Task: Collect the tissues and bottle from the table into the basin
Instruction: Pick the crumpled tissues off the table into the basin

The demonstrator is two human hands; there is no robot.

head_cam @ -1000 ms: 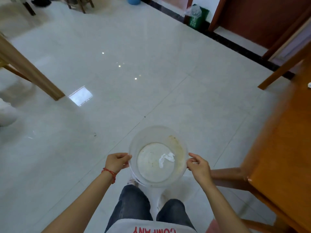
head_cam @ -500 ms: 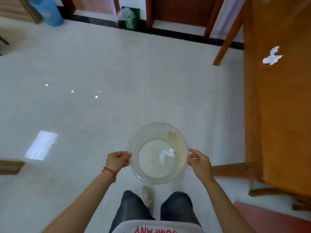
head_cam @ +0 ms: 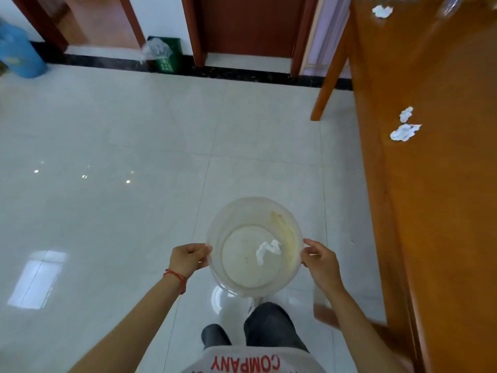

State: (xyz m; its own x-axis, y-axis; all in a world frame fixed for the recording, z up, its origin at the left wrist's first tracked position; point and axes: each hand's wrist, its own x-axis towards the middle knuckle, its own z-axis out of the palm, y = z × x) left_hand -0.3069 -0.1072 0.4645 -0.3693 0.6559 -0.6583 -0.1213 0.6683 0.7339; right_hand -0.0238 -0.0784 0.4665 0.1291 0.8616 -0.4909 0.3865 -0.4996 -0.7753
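Translucent plastic basin [head_cam: 293, 222] held over the tiled floor [head_cam: 107, 144], one tissue [head_cam: 267, 250] inside — left hand [head_cam: 188, 259] and right hand [head_cam: 320, 263] each curl fingers round opposite rims. Right of the basin runs the wooden table [head_cam: 443, 211] edge; crumpled tissues [head_cam: 403, 130] lie just inside it, another [head_cam: 382, 11] at the far end.

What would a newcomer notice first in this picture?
First, the clear basin held over the white floor, the left hand and the right hand gripping its opposite rims, with one tissue already inside. Next, white crumpled tissues lying on the orange wooden table at the right.
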